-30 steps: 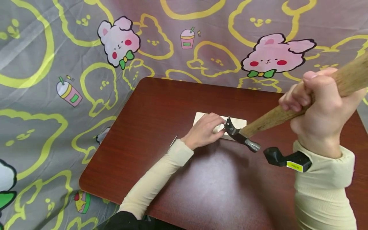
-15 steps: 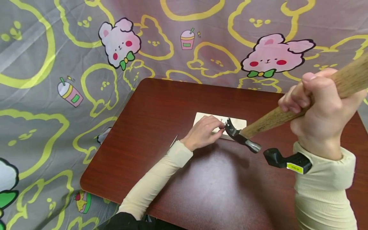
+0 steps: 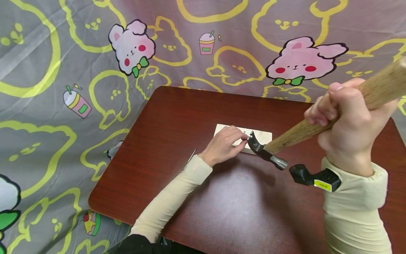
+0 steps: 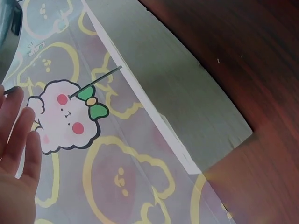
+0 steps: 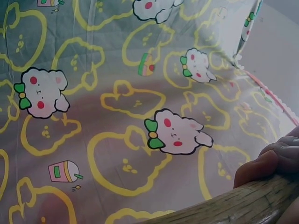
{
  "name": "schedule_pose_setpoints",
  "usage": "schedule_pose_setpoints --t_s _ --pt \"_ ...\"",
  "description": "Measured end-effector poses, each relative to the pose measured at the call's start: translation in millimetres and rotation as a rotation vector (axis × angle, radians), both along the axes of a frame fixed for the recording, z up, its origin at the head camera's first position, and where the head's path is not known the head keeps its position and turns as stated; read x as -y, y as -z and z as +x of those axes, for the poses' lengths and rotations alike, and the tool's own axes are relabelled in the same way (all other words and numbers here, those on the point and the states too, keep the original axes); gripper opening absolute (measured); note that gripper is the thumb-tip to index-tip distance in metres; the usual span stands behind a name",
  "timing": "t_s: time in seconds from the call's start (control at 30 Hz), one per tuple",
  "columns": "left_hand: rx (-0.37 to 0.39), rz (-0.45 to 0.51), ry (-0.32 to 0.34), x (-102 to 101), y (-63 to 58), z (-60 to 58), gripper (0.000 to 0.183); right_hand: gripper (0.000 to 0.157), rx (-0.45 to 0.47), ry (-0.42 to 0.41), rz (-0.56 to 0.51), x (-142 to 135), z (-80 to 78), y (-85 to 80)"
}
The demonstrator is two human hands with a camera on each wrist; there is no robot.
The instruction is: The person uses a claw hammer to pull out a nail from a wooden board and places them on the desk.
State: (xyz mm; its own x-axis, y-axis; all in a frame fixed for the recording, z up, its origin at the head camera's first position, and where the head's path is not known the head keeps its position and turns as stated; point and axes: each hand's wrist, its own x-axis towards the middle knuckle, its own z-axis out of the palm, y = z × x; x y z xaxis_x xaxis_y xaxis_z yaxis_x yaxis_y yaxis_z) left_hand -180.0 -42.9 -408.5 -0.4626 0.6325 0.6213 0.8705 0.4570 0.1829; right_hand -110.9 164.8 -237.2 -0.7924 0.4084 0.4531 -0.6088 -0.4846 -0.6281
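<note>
My right hand (image 3: 345, 120) grips the wooden handle of a claw hammer (image 3: 304, 132), also seen along the bottom of the right wrist view. Its dark head (image 3: 261, 150) hangs over the near side of a pale wooden board (image 3: 264, 137), claw end at my left fingertips. My left hand (image 3: 226, 143) is over the board, thumb and fingers pinching a nail, of which only a short dark piece shows by the fingertips (image 4: 14, 91) in the left wrist view. Another nail (image 4: 96, 82) stands up from the board, slightly tilted. The left thumb is hidden in the wrist view.
A thin shiny rod (image 3: 191, 155) lies on the dark red tabletop (image 3: 152, 151) beside the left cuff. Patterned curtain cloth (image 3: 190, 53) encloses the table's back and left side. A black wrist camera (image 3: 317, 178) juts from the right cuff.
My right hand has shifted slightly left with the handle, while the hammer head stays nearly in place. The left fingers have shifted a little at the claw.
</note>
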Motion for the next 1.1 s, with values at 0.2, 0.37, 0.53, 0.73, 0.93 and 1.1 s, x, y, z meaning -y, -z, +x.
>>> schedule_pose_setpoints --t_s 0.2,0.37,0.53,0.73,0.93,1.1 --pt "0.030 0.069 0.010 11.9 -4.2 -1.4 0.007 0.035 0.010 0.007 0.000 1.8 -3.1 1.8" --pt "0.316 0.146 -0.098 35.9 -10.2 0.5 0.008 0.037 0.029 0.014 0.015 2.1 -5.4 3.3" --pt "0.588 0.172 -0.322 68.2 -11.5 0.3 0.009 0.034 0.048 0.033 0.016 2.1 -7.5 4.9" --pt "0.612 0.074 -0.527 105.2 -4.0 -0.1 0.010 0.032 0.050 0.064 0.045 3.5 -9.1 5.6" --pt "0.683 -0.086 -0.626 132.7 9.1 3.0 0.010 0.031 0.057 0.043 0.012 0.7 -11.9 7.6" --pt "0.718 -0.175 -0.669 147.6 18.7 6.6 0.010 0.032 0.062 0.044 0.021 -0.7 -13.1 8.4"
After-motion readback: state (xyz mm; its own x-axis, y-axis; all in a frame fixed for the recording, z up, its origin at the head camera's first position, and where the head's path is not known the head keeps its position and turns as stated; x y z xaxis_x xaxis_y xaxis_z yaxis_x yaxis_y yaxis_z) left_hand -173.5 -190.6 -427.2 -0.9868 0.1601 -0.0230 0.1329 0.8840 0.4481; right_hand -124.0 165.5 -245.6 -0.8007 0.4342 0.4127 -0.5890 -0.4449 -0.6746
